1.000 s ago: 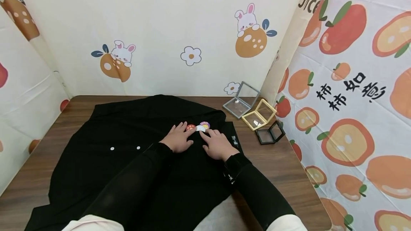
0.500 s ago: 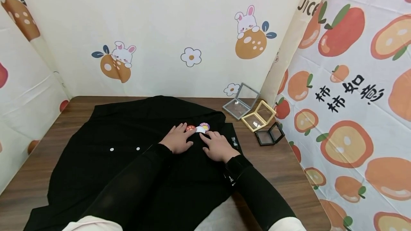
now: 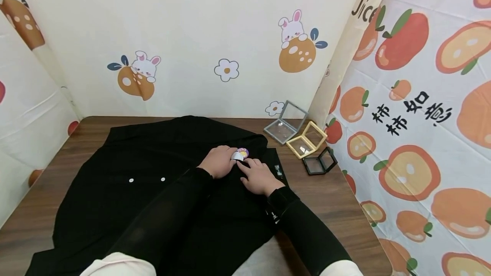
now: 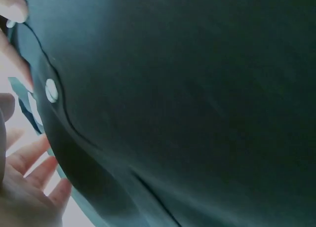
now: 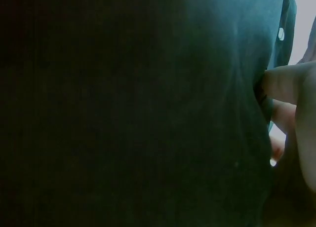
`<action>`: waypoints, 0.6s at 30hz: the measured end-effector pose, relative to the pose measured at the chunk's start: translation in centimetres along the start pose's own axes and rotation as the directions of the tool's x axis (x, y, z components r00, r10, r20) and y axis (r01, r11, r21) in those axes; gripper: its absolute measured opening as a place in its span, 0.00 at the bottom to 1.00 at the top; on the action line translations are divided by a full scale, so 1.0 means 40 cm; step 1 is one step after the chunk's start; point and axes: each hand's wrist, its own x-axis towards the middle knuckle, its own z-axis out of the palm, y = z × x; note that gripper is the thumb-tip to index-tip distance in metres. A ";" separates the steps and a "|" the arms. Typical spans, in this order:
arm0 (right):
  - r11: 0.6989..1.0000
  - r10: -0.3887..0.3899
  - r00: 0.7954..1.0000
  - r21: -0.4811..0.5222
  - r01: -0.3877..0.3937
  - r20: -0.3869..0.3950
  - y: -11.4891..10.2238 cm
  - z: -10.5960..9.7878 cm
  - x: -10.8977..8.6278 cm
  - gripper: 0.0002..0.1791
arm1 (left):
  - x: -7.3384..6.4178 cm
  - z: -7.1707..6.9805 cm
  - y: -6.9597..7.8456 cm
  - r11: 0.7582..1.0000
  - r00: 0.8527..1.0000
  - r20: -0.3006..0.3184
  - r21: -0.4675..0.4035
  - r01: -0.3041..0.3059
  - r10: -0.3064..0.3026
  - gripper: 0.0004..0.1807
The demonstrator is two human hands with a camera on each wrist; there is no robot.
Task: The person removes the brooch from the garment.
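Observation:
A black shirt lies spread over the table. On it, a white round badge overlaps a purple-and-yellow badge. My left hand pinches the white badge's left edge between thumb and bent index finger. My right hand rests palm down on the shirt, its index finger reaching the badge's lower edge and its thumb held apart. In the left wrist view, fingers show beside the shirt edge, near a white button. The right wrist view is mostly dark cloth, with fingers at a fold.
Three hinged clear-window frames stand at the table's back right: a grey frame, a gold frame and a black frame. Two small white discs lie on the shirt's left part. Printed cloth walls enclose the wooden table.
My left hand has shifted slightly right and its spread fingers have bent in at the white badge. It now covers the red badge seen earlier. The right hand has barely moved.

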 end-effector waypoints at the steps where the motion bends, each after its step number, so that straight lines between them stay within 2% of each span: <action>1: 1.000 0.003 1.000 -0.001 -0.003 0.005 0.001 0.004 0.002 0.33 | 0.006 0.005 0.002 1.000 1.000 0.000 -0.019 0.011 -0.011 0.26; 4: 1.000 0.008 1.000 -0.005 -0.008 0.009 0.003 0.006 0.001 0.33 | 0.020 0.019 0.005 0.996 0.999 0.013 -0.077 0.045 -0.044 0.24; 7: 1.000 0.015 1.000 -0.011 -0.015 0.012 0.005 0.005 0.000 0.33 | 0.030 0.030 0.008 0.993 0.997 0.025 -0.095 0.068 -0.066 0.24; 10: 1.000 0.013 1.000 -0.006 -0.013 0.011 0.007 0.005 -0.001 0.33 | 0.032 0.032 0.012 0.992 0.997 -0.006 -0.101 0.077 -0.078 0.22; 16: 1.000 0.004 1.000 -0.014 -0.004 0.003 -0.002 0.000 -0.006 0.33 | 0.026 0.017 0.023 0.995 0.994 -0.055 -0.048 0.091 -0.094 0.19; 18: 1.000 0.001 1.000 -0.016 -0.001 0.002 -0.007 -0.003 -0.008 0.33 | 0.025 0.015 0.024 0.993 0.993 -0.064 -0.070 0.098 -0.103 0.18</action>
